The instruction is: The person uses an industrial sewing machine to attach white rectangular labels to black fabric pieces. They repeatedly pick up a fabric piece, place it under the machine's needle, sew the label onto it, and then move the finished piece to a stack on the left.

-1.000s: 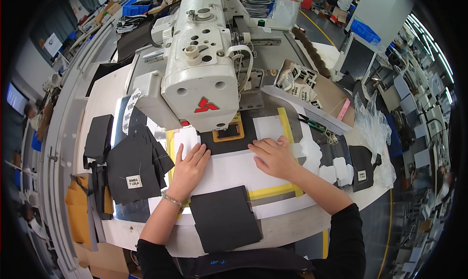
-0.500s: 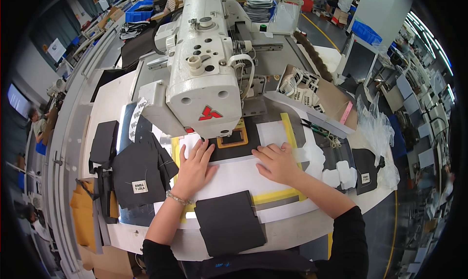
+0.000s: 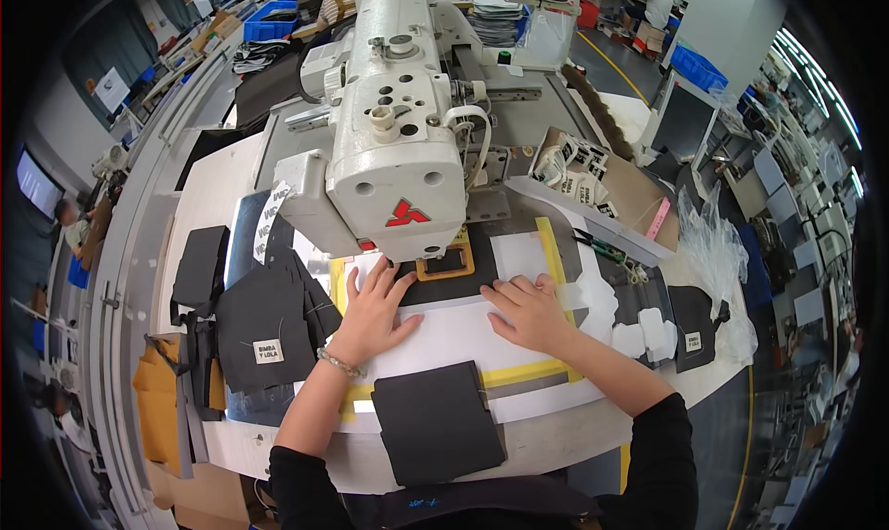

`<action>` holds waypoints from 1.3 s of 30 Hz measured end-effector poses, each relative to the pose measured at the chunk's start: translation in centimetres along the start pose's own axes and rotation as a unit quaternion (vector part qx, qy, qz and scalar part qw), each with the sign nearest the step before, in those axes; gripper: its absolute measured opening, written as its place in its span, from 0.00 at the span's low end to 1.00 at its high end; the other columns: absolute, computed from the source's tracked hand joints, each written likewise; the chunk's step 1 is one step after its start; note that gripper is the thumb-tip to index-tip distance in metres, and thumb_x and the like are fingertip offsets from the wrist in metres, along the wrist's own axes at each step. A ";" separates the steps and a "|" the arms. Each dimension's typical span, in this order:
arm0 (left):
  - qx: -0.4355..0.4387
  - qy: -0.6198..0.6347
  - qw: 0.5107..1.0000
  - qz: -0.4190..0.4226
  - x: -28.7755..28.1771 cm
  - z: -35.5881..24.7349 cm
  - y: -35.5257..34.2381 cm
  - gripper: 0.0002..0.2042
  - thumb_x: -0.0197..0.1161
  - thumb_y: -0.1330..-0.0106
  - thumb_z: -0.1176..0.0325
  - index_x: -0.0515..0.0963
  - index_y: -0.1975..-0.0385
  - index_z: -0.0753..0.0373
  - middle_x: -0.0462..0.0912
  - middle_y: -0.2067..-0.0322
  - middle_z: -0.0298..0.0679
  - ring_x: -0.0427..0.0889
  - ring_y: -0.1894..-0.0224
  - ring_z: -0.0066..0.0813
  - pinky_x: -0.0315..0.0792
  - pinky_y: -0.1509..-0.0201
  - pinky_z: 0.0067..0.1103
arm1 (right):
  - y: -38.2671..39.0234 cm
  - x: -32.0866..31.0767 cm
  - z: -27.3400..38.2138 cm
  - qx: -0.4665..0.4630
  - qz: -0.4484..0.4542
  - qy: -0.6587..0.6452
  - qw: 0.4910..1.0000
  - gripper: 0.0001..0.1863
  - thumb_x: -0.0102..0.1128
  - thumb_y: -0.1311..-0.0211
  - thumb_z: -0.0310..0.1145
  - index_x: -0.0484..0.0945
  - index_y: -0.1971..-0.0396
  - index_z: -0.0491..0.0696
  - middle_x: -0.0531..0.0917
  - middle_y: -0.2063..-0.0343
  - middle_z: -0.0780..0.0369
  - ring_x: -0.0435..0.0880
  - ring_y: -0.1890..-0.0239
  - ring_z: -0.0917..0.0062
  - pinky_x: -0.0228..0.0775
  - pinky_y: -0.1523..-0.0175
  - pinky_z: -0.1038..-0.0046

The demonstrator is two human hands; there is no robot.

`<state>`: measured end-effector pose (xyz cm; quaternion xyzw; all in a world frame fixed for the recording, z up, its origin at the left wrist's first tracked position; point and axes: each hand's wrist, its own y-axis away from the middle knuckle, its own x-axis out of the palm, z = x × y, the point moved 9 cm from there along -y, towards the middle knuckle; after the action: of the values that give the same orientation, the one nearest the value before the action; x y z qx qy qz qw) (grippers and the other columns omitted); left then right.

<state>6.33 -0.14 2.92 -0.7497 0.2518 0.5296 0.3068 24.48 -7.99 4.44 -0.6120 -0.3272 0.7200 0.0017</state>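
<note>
My left hand (image 3: 370,312) lies on a white template sheet (image 3: 444,336) edged with yellow tape (image 3: 500,375), fingers spread, fingertips reaching a dark fabric piece (image 3: 431,292) by the machine head. My right hand (image 3: 528,312) rests palm down at the same sheet's right part, fingers apart and slightly bent, tips near the dark piece's edge. An orange clamp frame (image 3: 444,274) sits on the dark piece under the white sewing machine head (image 3: 380,197). A stack of black pieces (image 3: 435,424) lies between my forearms.
Black pieces with labels (image 3: 255,317) lie left. At right are a cardboard box of labels (image 3: 639,229), scissors (image 3: 602,246), clear plastic bags (image 3: 713,243) and a black piece (image 3: 694,326). A screen (image 3: 681,123) stands behind. Other workers (image 3: 653,7) are in the background.
My left hand has moved forward, and its thumb is stretched further to the right. My right hand has shifted slightly. The whole view has shifted a little.
</note>
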 end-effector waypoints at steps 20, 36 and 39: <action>0.085 -0.101 0.979 -0.154 -1.9 -2.3 1.6 0.11 0.66 0.44 0.67 0.82 0.62 0.63 0.83 0.56 0.38 0.79 0.49 0.30 0.67 0.44 0.34 | 0.3 -0.2 0.3 0.006 -0.002 0.004 1.000 0.22 0.64 0.47 0.40 0.78 0.51 0.50 0.77 0.59 0.69 0.73 0.58 0.79 0.56 0.54 0.64; 0.100 0.007 0.974 -0.201 -4.1 -1.7 2.2 0.07 0.68 0.48 0.76 0.82 0.69 0.63 0.82 0.76 0.34 0.80 0.74 0.30 0.69 0.65 0.26 | 3.5 -5.2 -3.5 0.032 0.036 -0.001 0.999 0.22 0.64 0.42 0.41 0.77 0.47 0.52 0.77 0.44 0.65 0.75 0.45 0.75 0.57 0.44 0.61; 0.101 0.015 0.977 -0.189 -3.9 -1.8 1.9 0.07 0.67 0.48 0.77 0.82 0.69 0.63 0.81 0.77 0.34 0.79 0.75 0.30 0.69 0.66 0.26 | 0.5 -10.2 -12.5 0.130 -0.084 0.026 0.988 0.13 0.66 0.46 0.33 0.82 0.59 0.52 0.84 0.59 0.65 0.80 0.54 0.74 0.61 0.46 0.66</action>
<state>4.96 -2.55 6.68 -0.7569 0.1625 0.4225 0.4713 38.26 -6.64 12.73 -0.5952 -0.2815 0.7375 0.1503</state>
